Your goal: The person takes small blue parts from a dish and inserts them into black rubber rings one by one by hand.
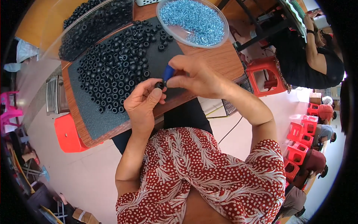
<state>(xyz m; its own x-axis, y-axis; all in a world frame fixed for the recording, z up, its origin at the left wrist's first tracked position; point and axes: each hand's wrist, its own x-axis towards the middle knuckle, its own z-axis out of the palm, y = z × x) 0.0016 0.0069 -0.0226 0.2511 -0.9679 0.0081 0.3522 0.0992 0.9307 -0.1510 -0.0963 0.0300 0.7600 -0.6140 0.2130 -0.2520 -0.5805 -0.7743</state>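
Observation:
Between the fingers of my left hand (143, 99) is a small black ring-shaped part (159, 85), held just past the table's near edge. My right hand (192, 74) grips a blue-handled tool (168, 73) whose lower end meets the black part. The tool's tip is mostly hidden by my fingers and the part. Beyond my left hand, a wide spread of loose black ring-shaped parts (115, 67) covers a dark grey mat (100, 123) on the wooden table.
A clear bin (97, 33) heaped with black parts lies at the far left. At the far right stands a round clear tray (179, 35) of small shiny blue pieces. Red stools (67, 134) flank the table. A person in black (309, 63) sits at the right; others sit farther off.

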